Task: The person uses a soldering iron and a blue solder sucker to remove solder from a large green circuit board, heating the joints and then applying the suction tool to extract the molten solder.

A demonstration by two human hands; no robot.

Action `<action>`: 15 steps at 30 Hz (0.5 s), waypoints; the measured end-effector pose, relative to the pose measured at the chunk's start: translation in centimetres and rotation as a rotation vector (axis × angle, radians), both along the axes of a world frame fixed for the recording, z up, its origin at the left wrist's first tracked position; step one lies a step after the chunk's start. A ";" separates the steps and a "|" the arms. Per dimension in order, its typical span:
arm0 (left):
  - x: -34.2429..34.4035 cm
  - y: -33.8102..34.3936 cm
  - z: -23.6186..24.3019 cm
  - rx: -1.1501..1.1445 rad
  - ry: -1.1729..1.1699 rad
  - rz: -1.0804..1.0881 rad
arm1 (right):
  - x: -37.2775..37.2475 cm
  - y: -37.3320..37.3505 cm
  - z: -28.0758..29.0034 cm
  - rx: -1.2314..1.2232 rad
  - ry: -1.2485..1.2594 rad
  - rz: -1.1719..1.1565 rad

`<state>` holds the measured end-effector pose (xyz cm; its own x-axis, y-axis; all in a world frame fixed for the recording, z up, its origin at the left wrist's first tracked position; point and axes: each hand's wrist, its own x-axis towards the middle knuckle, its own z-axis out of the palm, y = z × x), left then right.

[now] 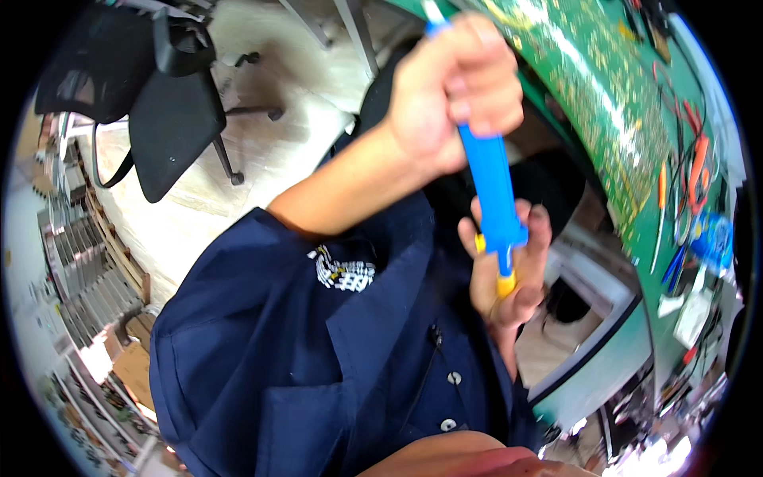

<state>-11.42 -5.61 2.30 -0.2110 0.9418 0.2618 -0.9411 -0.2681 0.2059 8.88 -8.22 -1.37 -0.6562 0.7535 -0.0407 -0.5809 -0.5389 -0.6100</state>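
Clearly, the left hand is fisted around the blue tool, right of upper centre, forearm slanting up from the left. Below, the right hand cups its yellow end, fingers half-curled; whether they clamp, I cannot tell.

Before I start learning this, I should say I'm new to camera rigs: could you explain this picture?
There is no machine here: a person works bare-handed, seen from above by a wide fisheye camera worn on the head, so straight edges bend. The left hand wraps around a long blue tool; the right hand cups its lower, yellow-tipped end, though how firmly is unclear. To the right, the green worktop carries many small flecks and an orange-handled screwdriver. A black chair stands upper left.
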 end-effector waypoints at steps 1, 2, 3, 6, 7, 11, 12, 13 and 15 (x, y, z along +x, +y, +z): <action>-0.6 0.3 -0.9 0.134 0.071 -0.019 | 0.1 0.2 0.4 -0.003 -0.079 -0.031; -0.6 0.4 -1.6 -0.013 0.002 0.014 | 0.2 0.5 -0.4 0.101 -0.005 0.028; -1.3 1.8 -3.4 0.325 -0.123 -0.165 | 0.4 0.3 -0.5 0.128 -0.001 0.031; -0.5 0.8 -2.0 0.077 0.073 -0.017 | 0.5 0.3 -0.6 0.173 -0.032 -0.021; -0.1 0.6 -1.4 0.019 0.034 0.052 | 0.6 0.3 -1.1 0.191 -0.029 -0.025; 0.1 0.3 -0.8 0.039 -0.015 0.016 | 1.0 0.2 -0.7 0.176 -0.003 -0.037; 0.3 0.2 -0.9 0.029 -0.042 0.015 | 1.2 0.1 -0.7 0.189 0.002 -0.037; 0.3 0.0 -0.8 0.027 -0.036 0.014 | 1.2 0.0 -0.4 0.167 -0.048 -0.064; 0.6 0.0 -1.1 0.103 0.013 0.013 | 1.0 -0.1 -0.5 0.183 -0.052 -0.071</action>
<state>-10.78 -5.59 1.24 -0.2189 0.9069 0.3601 -0.9349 -0.3006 0.1887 9.91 -8.34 -1.83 -0.6015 0.7959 0.0690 -0.5790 -0.3749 -0.7240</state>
